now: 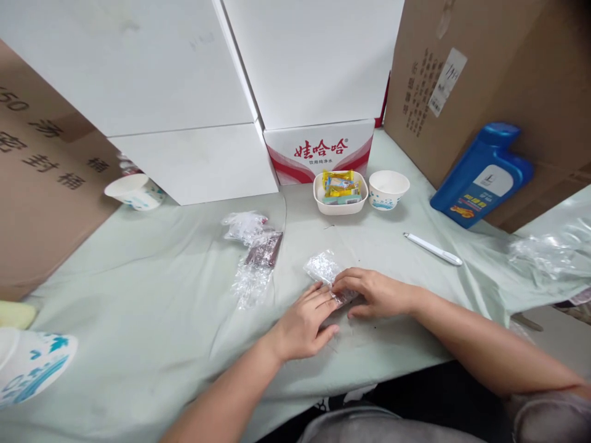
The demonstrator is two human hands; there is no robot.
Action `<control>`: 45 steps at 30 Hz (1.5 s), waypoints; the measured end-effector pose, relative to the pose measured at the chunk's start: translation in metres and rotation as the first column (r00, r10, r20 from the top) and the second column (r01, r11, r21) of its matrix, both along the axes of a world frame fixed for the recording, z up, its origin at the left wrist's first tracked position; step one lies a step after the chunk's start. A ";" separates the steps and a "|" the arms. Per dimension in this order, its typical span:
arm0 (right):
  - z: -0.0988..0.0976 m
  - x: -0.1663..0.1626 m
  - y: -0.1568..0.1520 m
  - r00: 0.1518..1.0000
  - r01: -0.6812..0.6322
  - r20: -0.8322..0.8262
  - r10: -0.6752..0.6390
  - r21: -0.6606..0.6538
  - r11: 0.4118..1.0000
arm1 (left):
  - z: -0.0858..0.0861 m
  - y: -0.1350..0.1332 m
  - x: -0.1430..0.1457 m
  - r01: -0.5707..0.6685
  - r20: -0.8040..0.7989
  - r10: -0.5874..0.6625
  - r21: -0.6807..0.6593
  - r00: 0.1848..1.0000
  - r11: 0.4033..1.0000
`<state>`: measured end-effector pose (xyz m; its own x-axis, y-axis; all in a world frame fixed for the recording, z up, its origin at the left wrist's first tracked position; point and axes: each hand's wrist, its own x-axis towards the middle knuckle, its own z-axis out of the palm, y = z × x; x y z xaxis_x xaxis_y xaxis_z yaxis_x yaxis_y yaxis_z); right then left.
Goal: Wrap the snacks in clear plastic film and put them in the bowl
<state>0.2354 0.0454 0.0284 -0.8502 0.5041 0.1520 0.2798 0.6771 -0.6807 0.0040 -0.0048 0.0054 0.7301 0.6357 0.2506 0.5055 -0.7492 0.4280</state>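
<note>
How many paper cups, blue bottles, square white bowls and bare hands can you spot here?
Paper cups: 3
Blue bottle: 1
Square white bowl: 1
Bare hands, left hand and right hand: 2
Total: 7

Red Chinese characters reading "娃哈哈", with a small ® mark, stand above "饮用纯净水" in smaller dark print on a white cardboard box with red curved bands (pixel 323 154). Dark lettering on a big brown cardboard carton at left (pixel 44 215) shows "50", "汤", "桶" and "密封桶". Print on the blue plastic bottle (pixel 482 175) and the white barcoded paper label (pixel 447 82) is too small to read surely.
</note>
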 end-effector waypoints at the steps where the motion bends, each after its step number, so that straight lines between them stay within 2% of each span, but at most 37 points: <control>1: -0.003 -0.002 -0.001 1.000 0.006 0.000 -0.006 0.040 0.999 | 0.000 0.000 0.000 -0.017 0.024 0.016 0.033 1.000 0.999; 4: -0.011 -0.007 -0.004 0.999 0.031 0.017 -0.035 0.181 0.983 | 0.001 -0.001 0.000 -0.103 0.122 0.087 0.127 0.989 0.986; 7: -0.018 -0.010 -0.007 0.998 0.029 0.047 -0.046 0.316 0.948 | 0.005 0.000 -0.003 -0.277 0.207 0.246 0.140 0.947 0.950; 9: -0.020 -0.011 -0.009 0.996 -0.012 0.087 -0.025 0.399 0.917 | 0.007 0.002 -0.006 -0.402 0.219 0.369 0.128 0.903 0.907; 11: -0.020 -0.013 -0.011 0.991 -0.053 0.131 -0.009 0.467 0.883 | 0.007 0.005 -0.009 -0.455 0.181 0.429 0.140 0.885 0.880; 14: -0.014 -0.015 -0.016 0.989 -0.065 0.146 -0.012 0.506 0.860 | 0.003 0.010 -0.010 -0.428 0.043 0.428 0.184 0.903 0.885; 18: -0.001 -0.018 -0.030 0.981 -0.104 0.193 0.012 0.473 0.875 | -0.002 0.012 -0.009 -0.433 -0.050 0.450 0.199 0.891 0.879; 21: 0.009 -0.017 -0.040 0.962 -0.199 0.260 0.088 0.440 0.876 | -0.004 0.010 -0.006 -0.366 -0.041 0.377 0.168 0.925 0.915; 23: 0.012 -0.015 -0.042 0.960 -0.214 0.254 0.115 0.407 0.888 | -0.004 0.007 -0.004 -0.294 -0.041 0.301 0.135 0.953 0.946; 25: 0.012 -0.013 -0.038 0.975 -0.148 0.211 0.069 0.384 0.911 | -0.005 0.006 -0.003 -0.252 -0.042 0.258 0.113 0.965 0.961; 27: 0.009 -0.013 -0.028 0.985 -0.002 0.160 -0.063 0.376 0.927 | -0.007 0.006 -0.002 -0.244 -0.044 0.250 0.114 0.967 0.963; 30: -0.003 -0.018 -0.012 0.945 0.226 0.141 -0.294 0.366 0.903 | -0.009 0.008 -0.002 -0.236 -0.049 0.244 0.132 0.968 0.963; 32: -0.010 -0.023 -0.004 0.903 0.301 0.188 -0.387 0.367 0.880 | -0.010 0.009 -0.002 -0.247 -0.038 0.256 0.151 0.966 0.957; 36: -0.019 -0.030 -0.002 0.852 0.311 0.283 -0.440 0.403 0.861 | -0.006 0.008 -0.002 -0.351 0.116 0.333 0.210 0.936 0.913; 37: -0.020 -0.031 -0.003 0.849 0.309 0.289 -0.443 0.410 0.858 | -0.005 0.007 -0.001 -0.354 0.162 0.323 0.236 0.932 0.905; 39: -0.021 -0.033 -0.005 0.845 0.309 0.291 -0.448 0.419 0.854 | -0.003 0.005 0.000 -0.280 0.191 0.231 0.296 0.954 0.913; 42: -0.021 -0.032 -0.004 0.847 0.306 0.294 -0.443 0.413 0.858 | -0.002 0.003 0.003 -0.109 0.074 0.091 0.295 0.993 0.949; 45: -0.021 -0.027 0.004 0.818 0.372 0.277 -0.504 0.414 0.831 | -0.002 0.003 0.003 -0.080 -0.027 0.086 0.183 0.996 0.980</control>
<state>0.2086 0.0493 0.0070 -0.5747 0.8116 0.1048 0.7794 0.5819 -0.2322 0.0075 -0.0021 0.0034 0.6871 0.6408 0.3425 0.5812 -0.7676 0.2702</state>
